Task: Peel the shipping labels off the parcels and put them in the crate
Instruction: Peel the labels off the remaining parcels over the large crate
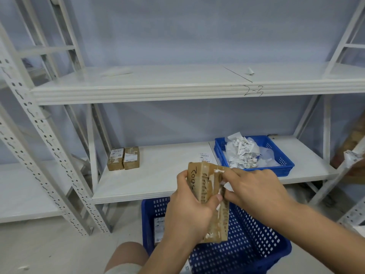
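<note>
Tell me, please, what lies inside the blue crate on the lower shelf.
The blue crate holds a heap of torn white labels, some with barcodes, over pale sheets. What lies under the heap is covered.

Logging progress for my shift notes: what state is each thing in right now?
Brown cardboard parcel: held, label mostly torn away.
Left hand: grips the parcel.
Right hand: pinches a white label scrap.
Small blue plastic crate: holds peeled labels.
Two small brown boxes: labels on, resting on shelf.
</note>
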